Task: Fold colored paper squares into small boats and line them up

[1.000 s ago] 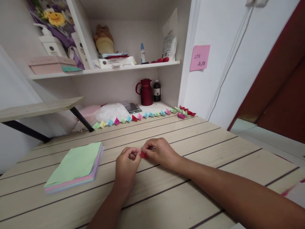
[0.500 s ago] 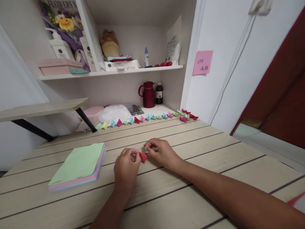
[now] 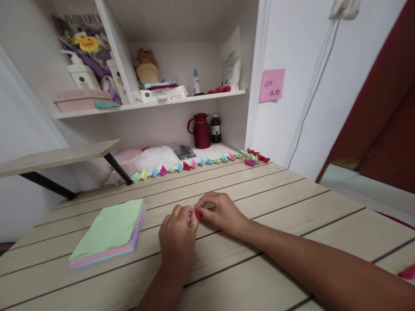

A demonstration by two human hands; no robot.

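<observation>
A small folded red paper piece sits between my two hands, just above the wooden table. My left hand is curled, its fingertips pinching the left side of the red paper. My right hand pinches the paper's right side with thumb and forefinger. Most of the paper is hidden by my fingers. A stack of coloured paper sheets, light green on top, lies flat to the left of my left hand.
A row of several small folded paper shapes in mixed colours lines the table's far edge. Behind it stand a red jug and a dark bottle. A pink sticky note hangs on the white wall. A wooden shelf board juts out at left.
My hands have closed together again on the red paper, which showed as an open triangle half a second ago and is now mostly covered. The view shifted slightly.
</observation>
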